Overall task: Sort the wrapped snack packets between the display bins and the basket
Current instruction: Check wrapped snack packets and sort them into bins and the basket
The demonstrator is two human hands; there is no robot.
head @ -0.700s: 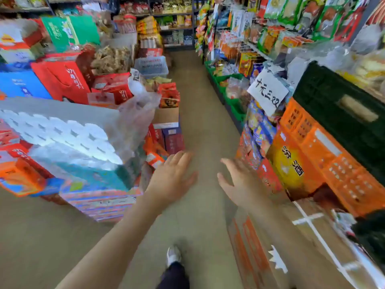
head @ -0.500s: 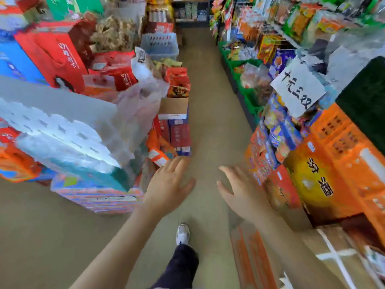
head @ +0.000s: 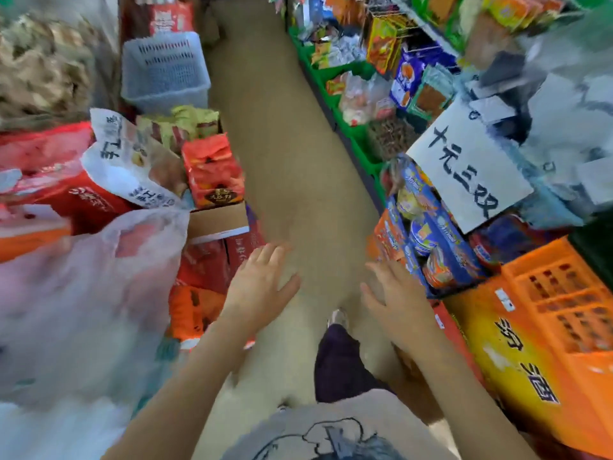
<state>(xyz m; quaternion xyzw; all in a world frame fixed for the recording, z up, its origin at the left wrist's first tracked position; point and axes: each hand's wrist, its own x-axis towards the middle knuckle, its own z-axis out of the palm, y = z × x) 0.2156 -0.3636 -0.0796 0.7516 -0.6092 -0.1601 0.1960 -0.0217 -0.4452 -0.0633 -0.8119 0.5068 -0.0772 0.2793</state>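
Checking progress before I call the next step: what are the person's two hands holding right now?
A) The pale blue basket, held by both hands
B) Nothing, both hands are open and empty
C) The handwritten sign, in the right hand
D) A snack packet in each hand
B: the left hand and the right hand hang over the aisle floor with fingers spread, touching nothing; the pale blue basket sits far up the aisle.

Handwritten paper sign up right of the fingers; orange crate below it; possibly cardboard box left.
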